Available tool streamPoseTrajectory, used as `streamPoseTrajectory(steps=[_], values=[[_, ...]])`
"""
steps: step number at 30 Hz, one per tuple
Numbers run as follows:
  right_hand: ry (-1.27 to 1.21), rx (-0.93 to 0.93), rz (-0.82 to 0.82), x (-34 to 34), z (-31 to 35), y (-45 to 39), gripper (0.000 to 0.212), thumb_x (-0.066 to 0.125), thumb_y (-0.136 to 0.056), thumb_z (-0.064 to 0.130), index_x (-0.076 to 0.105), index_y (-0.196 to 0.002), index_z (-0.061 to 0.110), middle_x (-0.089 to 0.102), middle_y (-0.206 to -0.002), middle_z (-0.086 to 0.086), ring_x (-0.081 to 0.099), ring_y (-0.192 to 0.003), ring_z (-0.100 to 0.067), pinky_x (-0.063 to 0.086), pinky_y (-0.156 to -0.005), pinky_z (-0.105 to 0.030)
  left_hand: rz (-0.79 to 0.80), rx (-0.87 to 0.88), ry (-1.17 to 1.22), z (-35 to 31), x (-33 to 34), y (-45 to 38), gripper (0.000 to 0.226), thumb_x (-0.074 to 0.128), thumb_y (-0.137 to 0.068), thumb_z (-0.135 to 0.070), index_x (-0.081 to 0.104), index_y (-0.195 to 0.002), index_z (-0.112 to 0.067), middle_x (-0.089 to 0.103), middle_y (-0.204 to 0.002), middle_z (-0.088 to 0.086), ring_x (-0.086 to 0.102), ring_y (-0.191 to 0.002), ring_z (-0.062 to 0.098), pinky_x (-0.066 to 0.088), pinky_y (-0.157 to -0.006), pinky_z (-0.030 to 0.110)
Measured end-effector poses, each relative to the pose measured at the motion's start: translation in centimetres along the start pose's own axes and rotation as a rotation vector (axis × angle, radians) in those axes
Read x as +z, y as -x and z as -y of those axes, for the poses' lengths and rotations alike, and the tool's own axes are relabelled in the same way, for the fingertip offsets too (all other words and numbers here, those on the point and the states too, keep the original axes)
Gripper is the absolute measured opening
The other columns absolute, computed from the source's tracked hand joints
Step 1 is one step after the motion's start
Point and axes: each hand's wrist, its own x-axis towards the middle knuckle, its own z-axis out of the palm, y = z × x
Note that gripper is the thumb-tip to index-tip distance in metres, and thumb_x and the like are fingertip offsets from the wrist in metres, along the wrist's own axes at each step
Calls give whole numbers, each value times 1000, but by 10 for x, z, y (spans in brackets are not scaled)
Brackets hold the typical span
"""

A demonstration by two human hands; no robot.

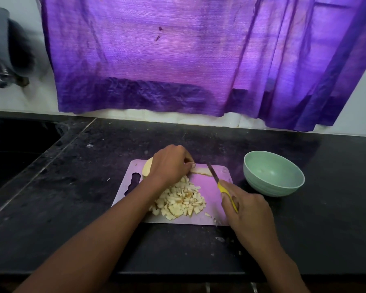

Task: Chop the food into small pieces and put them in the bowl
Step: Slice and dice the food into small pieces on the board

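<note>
Chopping food on a cutting board (207, 187) beside a green bowl (273, 173).

The left hand (170, 163) pinches a pale strip (201, 171) flat on the board; the right hand (248, 210) grips the yellow-handled knife (221, 183), blade just beside the strip. Chopped pieces (181, 200) lie heaped mid-board.

Left hand (170, 163) curled, fingers pinching; right hand (248, 210) gripping, both forearms extended forward
</note>
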Motion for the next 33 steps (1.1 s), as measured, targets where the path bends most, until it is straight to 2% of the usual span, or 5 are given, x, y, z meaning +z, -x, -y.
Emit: streamPoseTrajectory(steps=[10, 16, 19, 28, 33], values=[[140, -48, 106, 19, 18, -24, 39, 48, -101, 37, 57, -139, 40, 68, -84, -8, 61, -77, -33, 43, -63, -39, 38, -5, -19, 0, -1, 1, 11, 81, -91, -45, 86, -97, -37, 79, -90, -15, 67, -79, 7, 34, -51, 22], [120, -41, 144, 20, 21, -26, 33, 47, -103, 38, 64, -131, 33, 72, -92, -4, 66, -83, -27, 54, -71, -40, 38, -23, -49, -4, 1, 3, 16, 82, -90, -47, 85, -103, -38, 79, -90, -15, 66, -76, 8, 45, -54, 26], [111, -55, 141, 19, 19, -24, 31, 48, -102, 39, 65, -127, 32, 71, -90, -3, 66, -83, -27, 53, -69, -40, 27, -39, -74, -5, 1, 5, 16, 81, -90, -47, 85, -103, -39, 79, -89, -15, 68, -78, 8, 52, -58, 28], [33, -41, 105, 7, -6, 12, 48, 42, -93, 54, 58, -138, 44, 77, -92, 1, 69, -78, -23, 56, -69, -42, 14, -20, -62, -9, -3, 7, 10, 80, -92, -43, 86, -97, -37, 79, -87, -16, 69, -80, 7, 37, -51, 22], [31, 36, -23, 3, -19, -5, 36, 50, -98, 40, 57, -134, 40, 72, -82, -2, 66, -76, -26, 56, -68, -44, 25, -47, 30, -5, -8, 6, 6, 78, -95, -35, 83, -95, -34, 77, -85, -15, 69, -79, 7, 43, -58, 25]])
